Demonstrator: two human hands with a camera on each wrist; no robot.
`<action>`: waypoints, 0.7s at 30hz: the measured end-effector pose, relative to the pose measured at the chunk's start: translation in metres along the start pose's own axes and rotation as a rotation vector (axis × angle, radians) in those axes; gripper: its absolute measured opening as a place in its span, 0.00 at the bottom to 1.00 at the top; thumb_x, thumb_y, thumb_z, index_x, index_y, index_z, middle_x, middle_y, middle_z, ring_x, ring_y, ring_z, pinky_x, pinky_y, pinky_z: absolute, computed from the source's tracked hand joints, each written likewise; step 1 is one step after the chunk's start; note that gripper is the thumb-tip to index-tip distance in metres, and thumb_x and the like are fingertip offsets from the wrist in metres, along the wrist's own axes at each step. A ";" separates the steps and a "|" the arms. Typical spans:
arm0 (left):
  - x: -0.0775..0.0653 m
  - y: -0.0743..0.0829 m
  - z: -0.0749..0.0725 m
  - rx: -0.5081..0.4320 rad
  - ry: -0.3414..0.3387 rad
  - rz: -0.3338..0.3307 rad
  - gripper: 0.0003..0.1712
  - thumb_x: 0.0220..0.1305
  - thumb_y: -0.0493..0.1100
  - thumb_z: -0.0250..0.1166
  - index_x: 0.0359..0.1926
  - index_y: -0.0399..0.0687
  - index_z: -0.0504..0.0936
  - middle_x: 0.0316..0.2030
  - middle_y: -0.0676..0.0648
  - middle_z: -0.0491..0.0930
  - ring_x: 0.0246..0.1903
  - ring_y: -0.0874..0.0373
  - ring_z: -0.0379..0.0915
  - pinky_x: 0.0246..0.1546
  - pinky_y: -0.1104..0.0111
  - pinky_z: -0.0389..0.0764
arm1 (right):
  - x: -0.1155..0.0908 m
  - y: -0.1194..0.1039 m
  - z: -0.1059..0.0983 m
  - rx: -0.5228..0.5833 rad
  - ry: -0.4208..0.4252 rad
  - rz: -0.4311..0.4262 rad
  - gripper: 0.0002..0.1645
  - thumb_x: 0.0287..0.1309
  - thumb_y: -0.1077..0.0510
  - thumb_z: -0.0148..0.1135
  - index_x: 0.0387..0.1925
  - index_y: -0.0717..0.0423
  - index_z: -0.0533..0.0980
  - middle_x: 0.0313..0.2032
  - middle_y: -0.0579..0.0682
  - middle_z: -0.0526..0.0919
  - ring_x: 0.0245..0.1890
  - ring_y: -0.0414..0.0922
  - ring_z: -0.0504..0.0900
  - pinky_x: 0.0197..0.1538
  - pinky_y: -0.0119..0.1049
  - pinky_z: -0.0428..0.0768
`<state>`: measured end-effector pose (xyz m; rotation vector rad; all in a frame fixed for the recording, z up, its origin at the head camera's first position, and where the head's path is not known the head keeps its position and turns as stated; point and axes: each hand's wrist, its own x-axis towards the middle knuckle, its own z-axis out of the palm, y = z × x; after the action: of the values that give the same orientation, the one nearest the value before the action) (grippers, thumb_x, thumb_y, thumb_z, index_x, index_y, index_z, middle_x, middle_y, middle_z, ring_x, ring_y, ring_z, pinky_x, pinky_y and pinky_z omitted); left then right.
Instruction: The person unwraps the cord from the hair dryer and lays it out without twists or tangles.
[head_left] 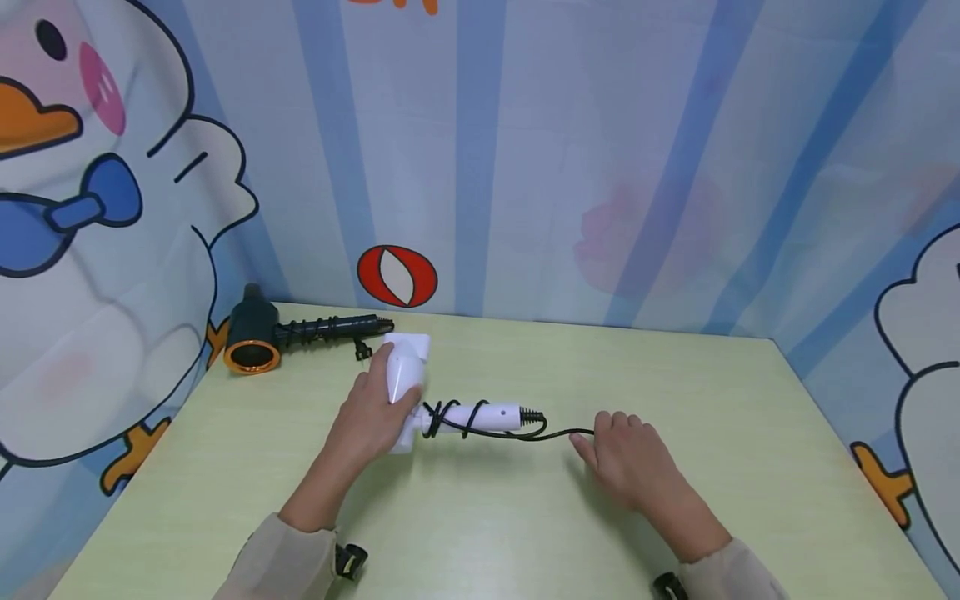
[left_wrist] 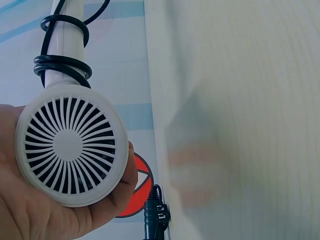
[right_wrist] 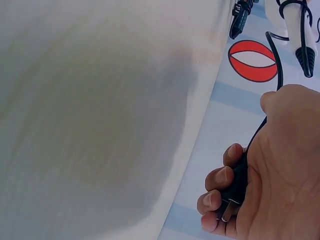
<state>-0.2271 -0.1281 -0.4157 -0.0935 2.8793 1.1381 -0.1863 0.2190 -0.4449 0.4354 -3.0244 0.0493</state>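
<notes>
A white hair dryer point(head_left: 405, 372) is held over the table, its handle pointing right. My left hand point(head_left: 366, 418) grips it round the body. In the left wrist view the round slotted air-intake grille point(left_wrist: 68, 145) faces the camera, with fingers curled behind it. Black power cord point(head_left: 558, 434) winds in loose loops round the handle, and its end runs across to my right hand point(head_left: 636, 460). That hand's fingers curl round the black plug point(right_wrist: 239, 184), whose metal prongs show below, while the cord passes along the thumb.
A dark hair dryer point(head_left: 253, 323) with an orange-rimmed end lies at the table's back left, cord wrapped round its handle, its plug point(head_left: 362, 348) beside it. The pale wooden table point(head_left: 675, 392) meets a striped cartoon backdrop point(head_left: 540, 167) at its far edge.
</notes>
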 end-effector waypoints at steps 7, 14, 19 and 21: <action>-0.001 0.002 -0.001 0.002 -0.004 -0.006 0.47 0.71 0.57 0.59 0.80 0.58 0.44 0.60 0.35 0.69 0.51 0.39 0.75 0.38 0.49 0.84 | 0.007 0.005 -0.006 -0.005 -0.001 0.010 0.28 0.76 0.42 0.48 0.27 0.60 0.63 0.22 0.52 0.64 0.23 0.50 0.65 0.31 0.47 0.70; -0.001 0.001 -0.001 0.000 -0.021 0.013 0.47 0.71 0.57 0.59 0.80 0.59 0.44 0.61 0.36 0.69 0.50 0.41 0.75 0.37 0.51 0.83 | 0.010 0.009 -0.008 0.003 0.002 0.027 0.27 0.76 0.44 0.48 0.28 0.61 0.65 0.22 0.52 0.65 0.23 0.50 0.66 0.29 0.47 0.70; -0.001 -0.001 -0.001 0.007 -0.025 0.031 0.47 0.71 0.58 0.59 0.80 0.58 0.44 0.61 0.36 0.69 0.50 0.41 0.75 0.38 0.51 0.83 | 0.014 0.009 -0.006 0.016 0.004 0.033 0.27 0.76 0.44 0.47 0.28 0.61 0.65 0.22 0.52 0.64 0.23 0.50 0.66 0.30 0.46 0.69; -0.002 -0.002 -0.001 0.011 -0.028 0.032 0.47 0.71 0.58 0.59 0.80 0.58 0.44 0.61 0.37 0.69 0.50 0.41 0.75 0.39 0.51 0.83 | 0.016 0.008 -0.007 0.020 0.019 0.031 0.27 0.76 0.44 0.48 0.27 0.61 0.65 0.22 0.52 0.64 0.22 0.49 0.65 0.29 0.46 0.69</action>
<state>-0.2249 -0.1301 -0.4160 -0.0312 2.8724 1.1193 -0.2031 0.2226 -0.4372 0.3870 -3.0151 0.0851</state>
